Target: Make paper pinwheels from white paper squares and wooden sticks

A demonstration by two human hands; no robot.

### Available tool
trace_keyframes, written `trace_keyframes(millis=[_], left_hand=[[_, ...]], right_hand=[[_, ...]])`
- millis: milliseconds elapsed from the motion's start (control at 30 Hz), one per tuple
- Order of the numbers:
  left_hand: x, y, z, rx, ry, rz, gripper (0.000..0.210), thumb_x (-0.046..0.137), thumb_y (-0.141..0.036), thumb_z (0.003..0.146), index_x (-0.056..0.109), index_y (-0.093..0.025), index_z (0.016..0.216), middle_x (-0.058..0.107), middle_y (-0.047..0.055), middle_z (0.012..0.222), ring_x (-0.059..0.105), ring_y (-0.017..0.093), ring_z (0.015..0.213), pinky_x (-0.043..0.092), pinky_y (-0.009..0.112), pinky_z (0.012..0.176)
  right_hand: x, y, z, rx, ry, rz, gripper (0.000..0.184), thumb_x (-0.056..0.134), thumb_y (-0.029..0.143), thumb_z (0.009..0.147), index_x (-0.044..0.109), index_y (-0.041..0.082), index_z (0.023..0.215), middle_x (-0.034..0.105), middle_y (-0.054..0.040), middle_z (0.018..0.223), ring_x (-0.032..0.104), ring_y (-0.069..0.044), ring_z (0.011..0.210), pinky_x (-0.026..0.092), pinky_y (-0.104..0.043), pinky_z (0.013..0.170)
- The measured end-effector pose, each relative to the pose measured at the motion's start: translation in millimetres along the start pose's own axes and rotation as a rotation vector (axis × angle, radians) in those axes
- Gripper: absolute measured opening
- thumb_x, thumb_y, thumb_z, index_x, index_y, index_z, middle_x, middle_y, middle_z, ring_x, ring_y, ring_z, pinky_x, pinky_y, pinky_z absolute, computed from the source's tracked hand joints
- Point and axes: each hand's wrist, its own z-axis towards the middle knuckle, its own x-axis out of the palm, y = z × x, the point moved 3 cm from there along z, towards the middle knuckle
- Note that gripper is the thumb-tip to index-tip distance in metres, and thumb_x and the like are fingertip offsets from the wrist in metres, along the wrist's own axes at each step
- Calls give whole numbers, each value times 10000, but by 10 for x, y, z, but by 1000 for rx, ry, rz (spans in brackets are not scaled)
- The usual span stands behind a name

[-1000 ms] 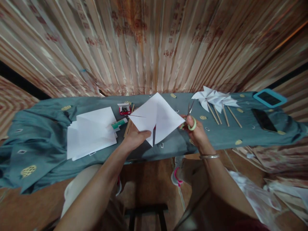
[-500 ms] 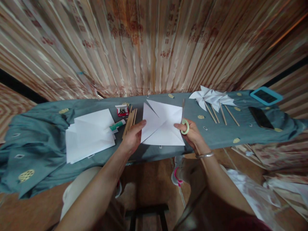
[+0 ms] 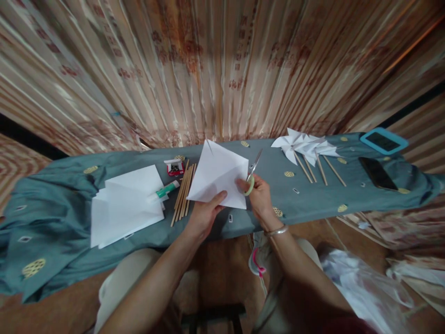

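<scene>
Just right of the sticks [image 3: 183,195] on the cloth-covered counter [image 3: 299,204], a sheet of paper [image 3: 219,171] is pinched at its near edge by the left hand [image 3: 204,217]. The right hand [image 3: 259,195] is closed around scissors [image 3: 251,180]; whether it also grips the sheet is hard to tell. Left of the sticks lie a paper stack [image 3: 121,204] and glue stick [image 3: 167,189]; well right, pinwheels [image 3: 301,144].
</scene>
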Motion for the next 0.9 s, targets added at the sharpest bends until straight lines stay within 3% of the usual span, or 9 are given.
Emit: trace_keyframes(millis=[233,400,533,700,900], left_hand=[[-182,-279,130,127,-126,35,507,770,-195,566,617,-196,1049,718,52,1052,652,243,1040,541,354,821],[-324,-517,184,246,-197,73,444,735,-220,583,638,-190,1015,734,57,978,637,256,1076,542,361,814],[-346,-561,188,267,-199,21,481,767,-191,533,659,-179,1001,743,53,932,663,259,991,542,370,796],[-344,-499,171,226,-214,23,449,799,-182,491,689,-174,926,737,26,791,686,238,843,543,357,754],[-361,-416,186,194,-213,44,262,824,-200,479,666,-154,683,695,26,667,675,229,752,535,352,710]], right_hand=[[184,62,-125,-7,195,-122,485,750,593,622,644,215,905,659,4,698,579,-148,636,479,-270,604],[174,17,-296,89,580,-256,580,628,687,719,658,187,1011,711,-61,814,605,-161,678,477,-275,633],[155,35,-440,126,827,-302,617,599,685,753,655,155,1065,702,-66,844,569,-140,687,457,-269,654],[136,103,-522,135,894,-278,680,600,699,741,650,123,1098,684,-70,841,560,-143,714,457,-291,684],[130,135,-536,130,899,-255,622,594,654,781,646,126,1106,665,-62,836,541,-139,714,454,-296,681]])
